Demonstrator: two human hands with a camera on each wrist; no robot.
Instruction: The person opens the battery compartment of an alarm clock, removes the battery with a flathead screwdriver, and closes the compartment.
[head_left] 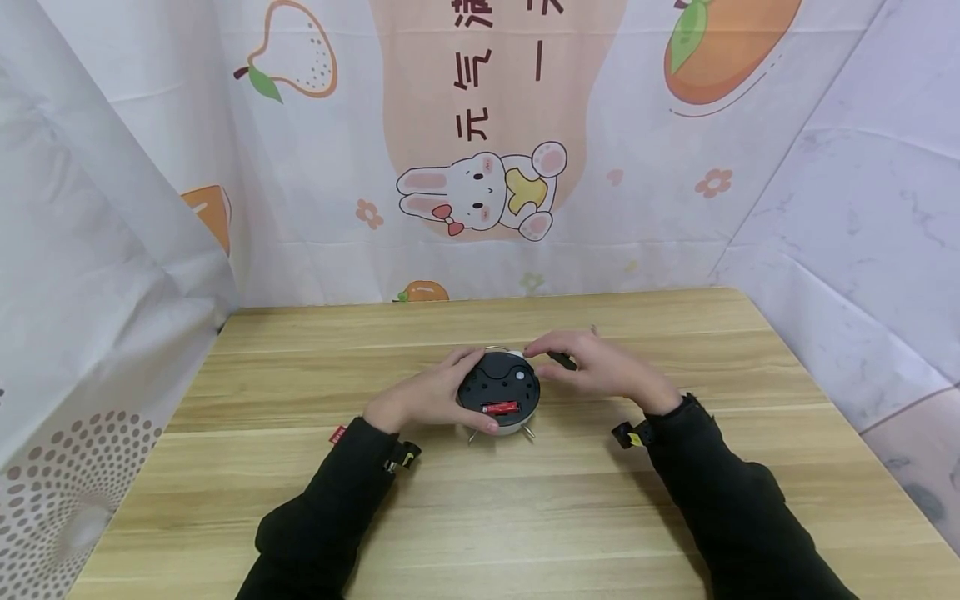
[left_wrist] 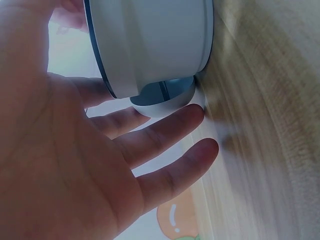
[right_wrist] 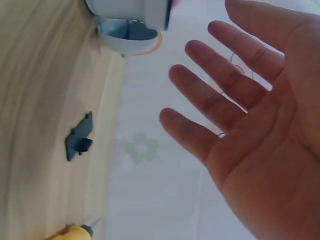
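Note:
A round alarm clock [head_left: 491, 382] lies with its black back turned up, two thin metal legs pointing toward me. One red battery [head_left: 500, 408] sits in the slot on that back. My left hand [head_left: 429, 396] holds the clock from the left, thumb across the lower back near the battery and fingers along the far side by the bell [left_wrist: 167, 104]. To the right, my right hand [head_left: 592, 364] hovers with extended fingers, its fingertips close to the clock's edge. The palm shows bare in the right wrist view.
On the wooden table [head_left: 450, 517], a small black battery cover [right_wrist: 80, 135] lies right of the clock, partly under the right hand in the head view. A yellow-handled screwdriver [right_wrist: 75, 233] lies beyond it. Printed cloth [head_left: 322, 208] hangs along the back edge.

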